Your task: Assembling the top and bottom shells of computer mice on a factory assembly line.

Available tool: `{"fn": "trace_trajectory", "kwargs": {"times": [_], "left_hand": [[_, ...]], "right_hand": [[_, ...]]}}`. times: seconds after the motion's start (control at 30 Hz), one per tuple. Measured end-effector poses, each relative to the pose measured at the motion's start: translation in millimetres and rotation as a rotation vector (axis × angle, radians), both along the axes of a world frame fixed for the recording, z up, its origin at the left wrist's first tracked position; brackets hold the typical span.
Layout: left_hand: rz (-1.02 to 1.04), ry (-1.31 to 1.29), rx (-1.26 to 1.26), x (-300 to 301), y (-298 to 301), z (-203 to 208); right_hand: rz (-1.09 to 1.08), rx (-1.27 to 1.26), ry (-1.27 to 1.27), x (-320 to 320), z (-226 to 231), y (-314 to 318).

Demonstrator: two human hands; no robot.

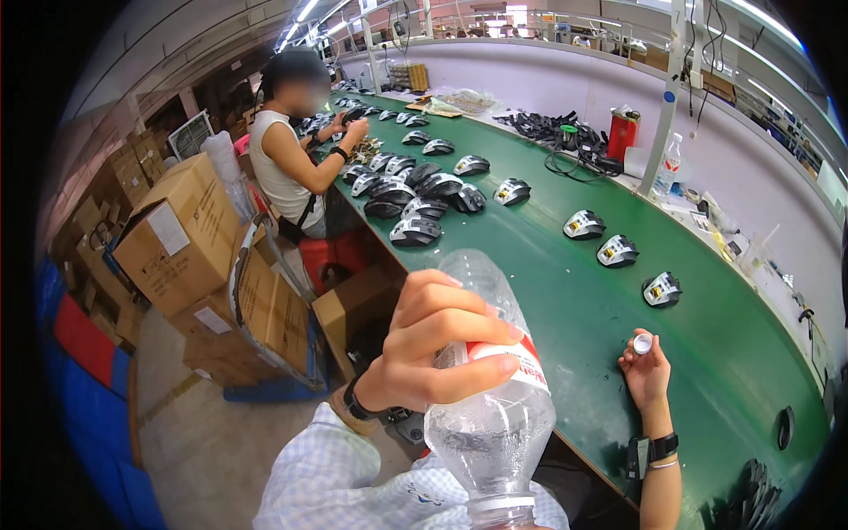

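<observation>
My left hand (433, 344) is wrapped round a clear plastic water bottle (490, 415) with a red and white label. The bottle is tipped, its neck pointing down toward the lower edge of the view and its base up and away. Some water shows inside it. Over the green bench, my right hand (647, 375) holds a small white bottle cap (642, 343) between its fingers. Computer mouse shells lie beyond that hand, the nearest a grey and black mouse (662, 289).
A co-worker (296, 146) sits at the far left with a mouse part in hand. Many mice (424, 199) cover the green bench (539, 265). Cardboard boxes (181, 230) are stacked at left. A red can (623, 132) and another bottle (669, 163) stand by the wall.
</observation>
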State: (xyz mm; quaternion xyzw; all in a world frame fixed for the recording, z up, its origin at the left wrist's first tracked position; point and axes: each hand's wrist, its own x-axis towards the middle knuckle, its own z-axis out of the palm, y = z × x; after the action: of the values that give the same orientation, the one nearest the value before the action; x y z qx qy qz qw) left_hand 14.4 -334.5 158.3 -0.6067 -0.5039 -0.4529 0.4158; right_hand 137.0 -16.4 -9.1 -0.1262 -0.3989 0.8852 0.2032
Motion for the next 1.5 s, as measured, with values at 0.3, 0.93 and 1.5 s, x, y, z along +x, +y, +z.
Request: {"fn": "trace_trajectory", "kwargs": {"times": [0.3,0.93,1.5], "left_hand": [[-0.096,-0.25,-0.159,2,-8,-33],[-0.03,-0.952,-0.61,11,-32,-134],[-0.258,-0.999,-0.848,3,-18,-123]], "right_hand": [[0.014,0.077,-0.007,-1,2,0],[0.281,1.388,0.322,-38,105,-138],[0.476,1.569,0.297,-24,126,-128]]}}
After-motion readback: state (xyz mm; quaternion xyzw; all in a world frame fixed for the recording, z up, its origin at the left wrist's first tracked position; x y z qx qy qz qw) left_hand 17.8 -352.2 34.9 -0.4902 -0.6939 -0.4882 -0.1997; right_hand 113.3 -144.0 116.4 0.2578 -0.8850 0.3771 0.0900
